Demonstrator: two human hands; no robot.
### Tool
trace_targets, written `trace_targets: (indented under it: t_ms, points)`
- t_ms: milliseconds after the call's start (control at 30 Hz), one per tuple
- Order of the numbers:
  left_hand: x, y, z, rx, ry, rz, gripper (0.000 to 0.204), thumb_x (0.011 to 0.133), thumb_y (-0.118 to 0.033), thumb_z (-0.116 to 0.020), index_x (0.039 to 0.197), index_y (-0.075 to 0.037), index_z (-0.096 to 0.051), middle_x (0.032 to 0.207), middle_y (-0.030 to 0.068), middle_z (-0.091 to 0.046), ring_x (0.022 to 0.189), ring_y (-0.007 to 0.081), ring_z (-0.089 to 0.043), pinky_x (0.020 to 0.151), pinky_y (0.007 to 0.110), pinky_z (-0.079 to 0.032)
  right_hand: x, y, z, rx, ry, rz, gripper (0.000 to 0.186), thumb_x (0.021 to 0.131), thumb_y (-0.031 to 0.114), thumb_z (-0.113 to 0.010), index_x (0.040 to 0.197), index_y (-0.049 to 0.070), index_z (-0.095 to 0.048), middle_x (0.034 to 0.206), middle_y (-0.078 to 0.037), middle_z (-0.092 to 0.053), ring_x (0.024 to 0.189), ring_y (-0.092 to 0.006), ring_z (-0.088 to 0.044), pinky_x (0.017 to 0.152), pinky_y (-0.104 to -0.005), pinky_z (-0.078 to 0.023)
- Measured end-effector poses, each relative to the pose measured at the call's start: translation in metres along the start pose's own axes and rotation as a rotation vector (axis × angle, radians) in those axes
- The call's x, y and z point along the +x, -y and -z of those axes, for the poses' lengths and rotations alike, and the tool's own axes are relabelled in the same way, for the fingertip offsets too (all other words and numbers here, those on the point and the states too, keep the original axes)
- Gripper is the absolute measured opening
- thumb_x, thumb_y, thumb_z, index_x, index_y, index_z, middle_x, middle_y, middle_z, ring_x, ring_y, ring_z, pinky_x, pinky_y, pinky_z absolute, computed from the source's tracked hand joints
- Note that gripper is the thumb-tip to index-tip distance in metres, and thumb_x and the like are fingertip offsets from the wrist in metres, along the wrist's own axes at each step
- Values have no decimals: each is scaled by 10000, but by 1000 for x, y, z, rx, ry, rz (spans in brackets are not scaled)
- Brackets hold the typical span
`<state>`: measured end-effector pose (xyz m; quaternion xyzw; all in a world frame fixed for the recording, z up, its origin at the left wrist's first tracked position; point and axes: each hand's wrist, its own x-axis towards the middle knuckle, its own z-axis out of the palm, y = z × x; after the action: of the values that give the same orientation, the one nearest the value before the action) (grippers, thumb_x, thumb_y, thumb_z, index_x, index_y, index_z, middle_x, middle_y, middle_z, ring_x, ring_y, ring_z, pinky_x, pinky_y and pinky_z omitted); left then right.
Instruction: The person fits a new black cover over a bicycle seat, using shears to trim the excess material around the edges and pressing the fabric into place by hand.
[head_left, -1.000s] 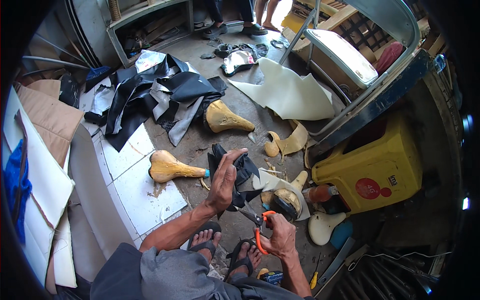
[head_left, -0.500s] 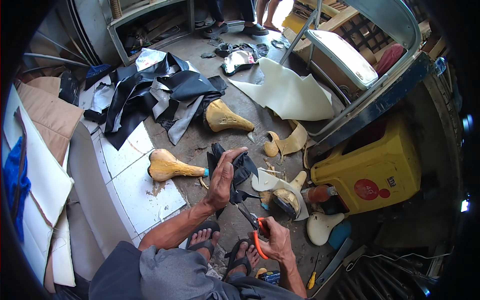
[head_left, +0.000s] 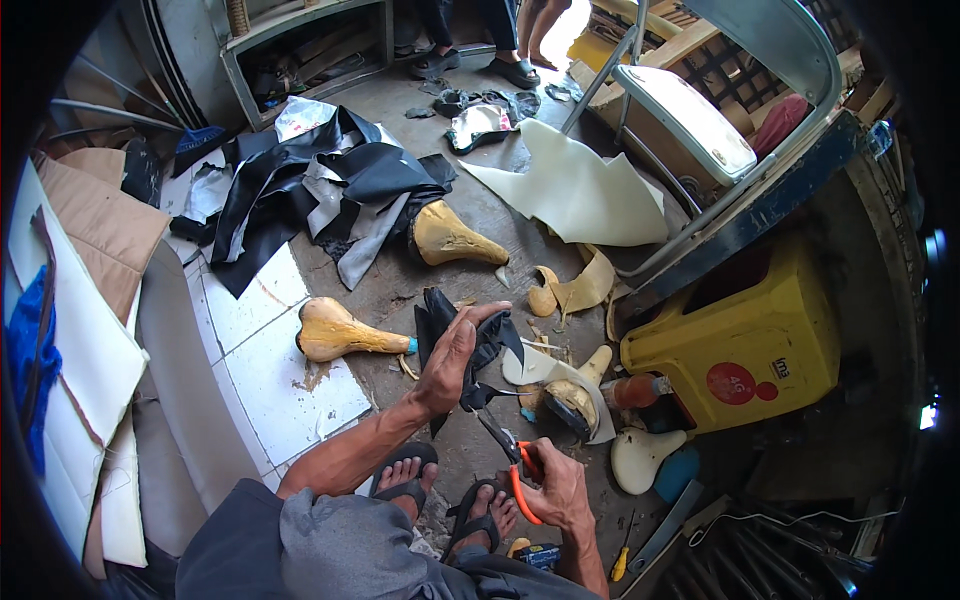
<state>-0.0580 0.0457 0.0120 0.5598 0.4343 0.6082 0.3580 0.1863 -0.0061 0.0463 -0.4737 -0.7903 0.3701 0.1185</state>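
Two hands busy: left hand (head_left: 447, 370) had its fingers stretched along black material (head_left: 492, 338) ahead of the feet (head_left: 405, 478), right hand (head_left: 557, 487) had its wrapped around orange-handled scissors (head_left: 522, 490). Looked partway to me: ragged edges, but a pointed flap hung attached near the scissors, and two yellow saddle forms (head_left: 340, 330) lay bare. Folds hid whether the left pinched anything, couldn't tell.

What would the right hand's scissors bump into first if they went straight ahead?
Probably the black material at the left hand, close by the scissors' tips, though depth is hard to judge.
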Motion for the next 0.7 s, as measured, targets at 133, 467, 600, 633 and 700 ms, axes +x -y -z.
trace_targets:
  t_ms: [133,467,600,633,700]
  points:
    - [-3,12,-7,-310,-146,184,592,1093,-405,-165,1429,10,-421,1213,75,-558,1111,154,-534,1044,300,-387,-1,-6,-25,184,-130,49,374,741,283,-823,922,37,-606,697,-92,-582,586,-262,-591,550,-367,-471]
    - [0,0,-8,-32,-158,78,579,1095,-355,-151,1411,33,-442,1305,111,-531,1187,167,-493,1092,305,-323,-2,-2,-12,-36,-173,74,431,725,304,-870,936,24,-620,695,-76,-562,580,-188,-570,547,-311,-470]
    - [-2,0,-10,-81,-206,11,513,1085,-267,-191,1374,33,-491,1319,198,-537,1254,283,-498,1103,334,-318,0,5,-16,17,-173,73,444,756,364,-842,949,31,-620,691,-71,-567,579,-210,-581,530,-340,-464]
    - [-2,-1,-9,-82,-217,25,517,1084,-274,-193,1370,34,-494,1321,200,-536,1250,288,-499,1103,340,-319,1,7,-16,14,-157,51,453,754,371,-846,952,30,-623,692,-70,-571,577,-209,-577,531,-341,-465]
    - [-2,-3,-3,-83,-226,39,521,1083,-281,-195,1366,34,-498,1322,202,-536,1246,293,-501,1104,346,-320,2,9,-19,13,-143,28,463,751,378,-850,955,28,-626,694,-69,-574,574,-207,-574,532,-342,-466]
